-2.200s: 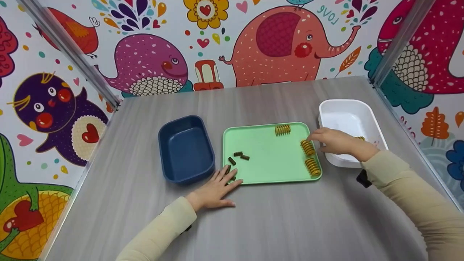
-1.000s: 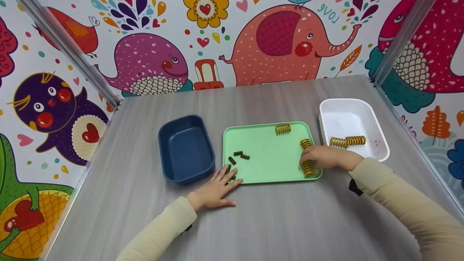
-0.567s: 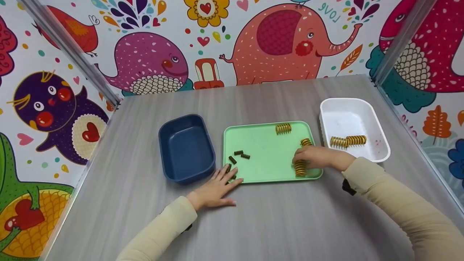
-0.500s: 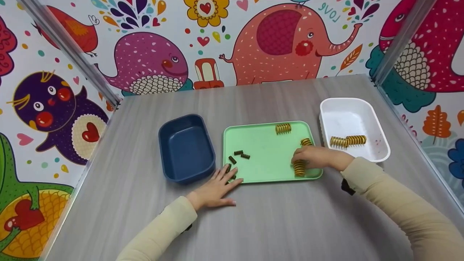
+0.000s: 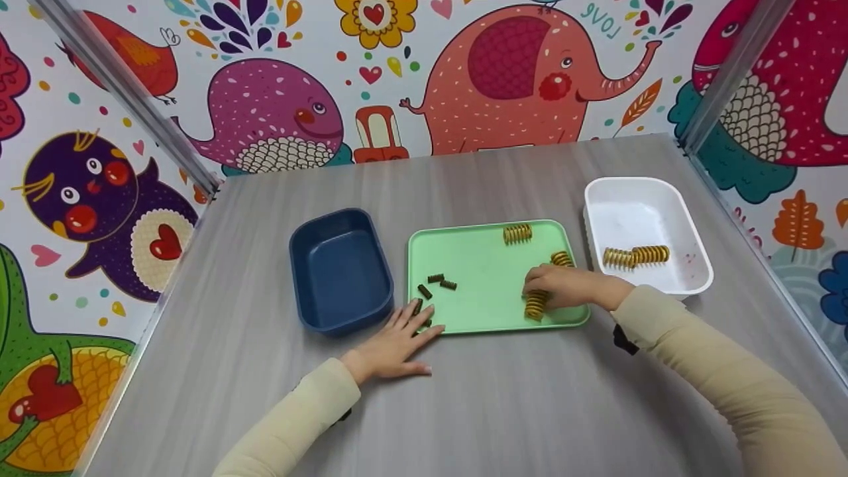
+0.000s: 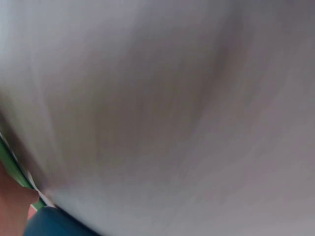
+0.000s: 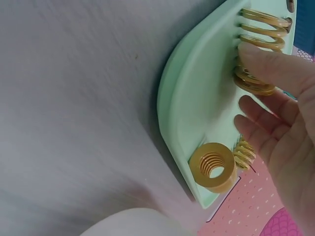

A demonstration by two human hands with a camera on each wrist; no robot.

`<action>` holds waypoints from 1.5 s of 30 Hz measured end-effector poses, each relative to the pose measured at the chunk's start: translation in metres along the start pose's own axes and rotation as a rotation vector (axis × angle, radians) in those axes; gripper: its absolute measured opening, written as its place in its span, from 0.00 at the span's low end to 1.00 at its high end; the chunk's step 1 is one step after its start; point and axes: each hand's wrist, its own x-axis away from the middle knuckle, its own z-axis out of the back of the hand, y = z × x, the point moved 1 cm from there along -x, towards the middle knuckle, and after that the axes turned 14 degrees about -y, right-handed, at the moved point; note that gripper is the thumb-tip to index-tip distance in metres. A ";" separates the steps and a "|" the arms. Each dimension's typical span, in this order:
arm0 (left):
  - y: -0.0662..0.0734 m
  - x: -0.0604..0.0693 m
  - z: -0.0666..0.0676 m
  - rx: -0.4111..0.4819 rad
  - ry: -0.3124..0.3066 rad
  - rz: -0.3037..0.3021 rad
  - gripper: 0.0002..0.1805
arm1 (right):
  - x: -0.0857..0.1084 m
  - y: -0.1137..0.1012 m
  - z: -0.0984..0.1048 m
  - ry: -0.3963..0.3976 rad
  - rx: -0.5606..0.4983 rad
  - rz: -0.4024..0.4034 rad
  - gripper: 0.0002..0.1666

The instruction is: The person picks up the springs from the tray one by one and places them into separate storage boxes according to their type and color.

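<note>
My right hand point(image 5: 571, 286) pinches a yellow coil spring point(image 5: 535, 307) over the right front part of the green tray point(image 5: 487, 265). In the right wrist view the thumb lies on that spring's coils point(image 7: 261, 39), and part of the spring is behind the thumb. Another yellow spring point(image 5: 562, 259) sits by the tray's right edge, and one more yellow spring point(image 5: 517, 234) lies near the far rim. Fingers spread, my left hand point(image 5: 391, 346) rests at the tray's left front corner, partly covering some small dark springs. Other small dark springs point(image 5: 435, 279) lie just beyond its fingertips.
A white bin point(image 5: 692, 232) holding two yellow springs point(image 5: 650, 255) stands right of the tray. To the left is a dark blue bin point(image 5: 341, 281) with nothing visible inside. Printed panels point(image 5: 278, 112) and metal posts border the grey table point(image 5: 503, 404).
My right hand has come from the white bin's edge to the tray, taken hold of the front yellow spring and shifted it left. My left hand keeps its place.
</note>
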 end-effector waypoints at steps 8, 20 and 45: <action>-0.001 -0.001 -0.002 -0.005 -0.005 0.008 0.41 | -0.006 0.002 -0.004 0.010 -0.048 -0.028 0.20; 0.000 0.000 -0.001 0.008 -0.004 -0.002 0.40 | -0.009 0.003 -0.009 0.049 -0.014 -0.084 0.22; -0.001 0.000 -0.001 0.017 0.004 -0.008 0.40 | -0.004 0.014 -0.012 0.065 -0.104 -0.081 0.26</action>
